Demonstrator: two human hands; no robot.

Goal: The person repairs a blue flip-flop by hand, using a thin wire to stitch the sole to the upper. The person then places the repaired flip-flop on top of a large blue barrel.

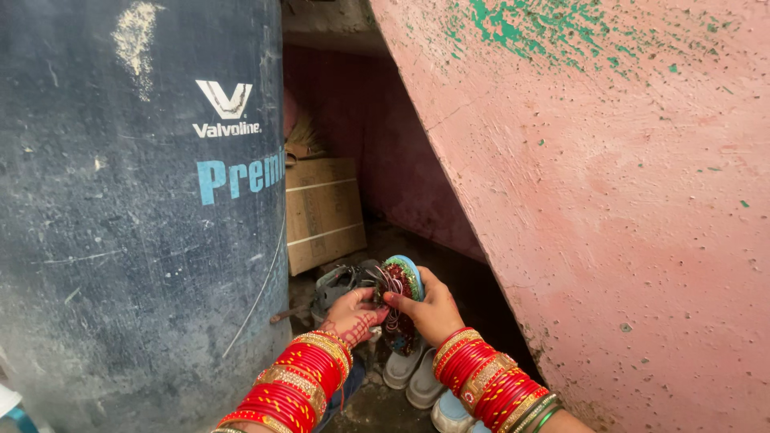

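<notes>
Embroidered maroon slipper w/ blue sole [401,301], upright, held above floor between dark blue drum [136,216] and pink plaster wall [609,208]. Left hand [353,314] closed on its edge; right hand [433,309] gripping sole. Pale grey shoes [413,377] on floor below; cardboard box [323,212] behind.

A home's storage nook under a pink stair [609,200]: a big dark drum [136,216], a cardboard box [323,212] and worn shoes [417,377] crowd the dirty floor [377,409].
</notes>
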